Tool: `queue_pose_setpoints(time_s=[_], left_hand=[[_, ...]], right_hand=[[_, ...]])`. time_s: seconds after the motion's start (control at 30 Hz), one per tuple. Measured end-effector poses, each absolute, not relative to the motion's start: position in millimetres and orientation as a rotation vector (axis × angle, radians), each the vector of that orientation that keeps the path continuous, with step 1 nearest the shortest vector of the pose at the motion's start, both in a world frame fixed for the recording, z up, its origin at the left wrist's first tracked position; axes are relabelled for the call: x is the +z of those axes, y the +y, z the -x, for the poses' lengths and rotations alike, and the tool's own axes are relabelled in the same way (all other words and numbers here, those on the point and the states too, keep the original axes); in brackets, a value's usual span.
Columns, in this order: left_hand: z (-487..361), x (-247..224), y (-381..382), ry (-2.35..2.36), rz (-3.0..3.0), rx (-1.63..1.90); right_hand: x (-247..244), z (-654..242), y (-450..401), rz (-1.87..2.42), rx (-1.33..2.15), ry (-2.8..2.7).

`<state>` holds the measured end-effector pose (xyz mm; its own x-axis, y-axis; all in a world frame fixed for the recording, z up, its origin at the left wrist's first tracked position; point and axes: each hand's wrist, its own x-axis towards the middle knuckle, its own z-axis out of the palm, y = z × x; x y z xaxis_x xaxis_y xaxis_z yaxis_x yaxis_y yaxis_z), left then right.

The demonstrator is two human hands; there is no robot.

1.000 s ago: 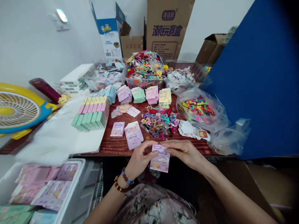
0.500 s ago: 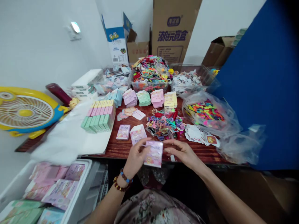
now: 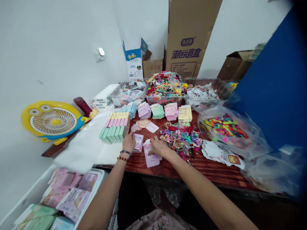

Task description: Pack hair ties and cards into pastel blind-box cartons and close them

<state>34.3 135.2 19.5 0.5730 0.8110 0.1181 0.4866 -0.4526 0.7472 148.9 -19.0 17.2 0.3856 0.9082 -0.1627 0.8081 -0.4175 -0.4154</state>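
Note:
My left hand (image 3: pixel 129 143) is at the left edge of a small purple box (image 3: pixel 138 143) on the table, its bent fingers against the box's side. My right hand (image 3: pixel 158 147) reaches over flat purple cartons (image 3: pixel 152 160) lying just right of that box, with the fingers closed on the upper one. Beyond the hands lie loose printed cards (image 3: pixel 152 127). A tangled heap of colourful hair ties and trinkets (image 3: pixel 180 139) sits right of my right hand. The fingertips of my left hand are partly hidden.
Rows of green, pink and yellow boxes (image 3: pixel 114 131) stand at left, near a yellow fan (image 3: pixel 56 122). Clear bins, the middle one heaped with trinkets (image 3: pixel 165 84), line the back behind stacked cartons (image 3: pixel 157 111). White cut-outs (image 3: pixel 216 153) lie at right; a foam crate (image 3: pixel 98 179) is lower left.
The purple box my left hand held in front of me is no longer held up there; that hand has moved left to the table. My right hand has moved onto the flat cartons. The view has shifted.

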Motion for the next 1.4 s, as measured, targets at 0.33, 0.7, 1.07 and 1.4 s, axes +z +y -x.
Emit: queue_pose_setpoints(time_s=[0.33, 0.7, 1.07, 1.4], left_hand=[[-1, 39, 65, 0.661, -1.929, 0.597], [-10, 42, -1, 0.448, -1.426, 0.278], [15, 56, -5, 0.221, -1.822, 0.283], [8, 53, -15, 0.167, -1.424, 0.183]], right_hand=[[63, -160, -49, 2.062, 0.374, -1.626], [91, -146, -124, 1.914, 0.262, -1.417], [69, -138, -149, 1.810, 0.230, -1.278], [28, -113, -170, 1.347, 0.404, -0.679]])
